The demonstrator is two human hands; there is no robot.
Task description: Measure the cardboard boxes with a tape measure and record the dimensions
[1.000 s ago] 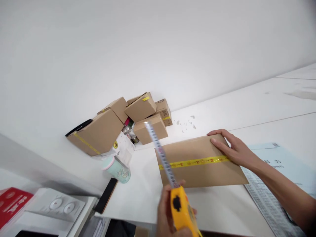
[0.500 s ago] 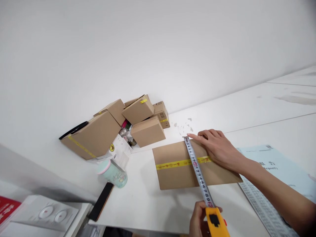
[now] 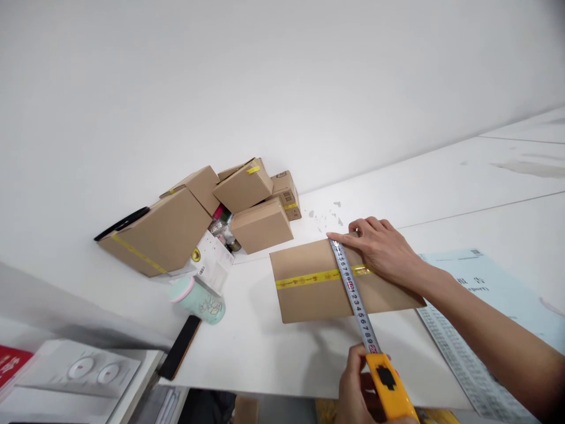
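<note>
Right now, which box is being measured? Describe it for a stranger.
On the white table, before the heap of boxes at the wall, a flat cardboard box lies alone. Only it has a tape measure and the right hand across it.

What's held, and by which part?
Left hand grips the tape measure by its yellow case; right hand pins its blade tip on the cardboard box.

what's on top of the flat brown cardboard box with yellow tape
A metal measuring tape blade lies across the brown cardboard box; the right hand pins its far end. The box top under that hand is hidden.
</note>
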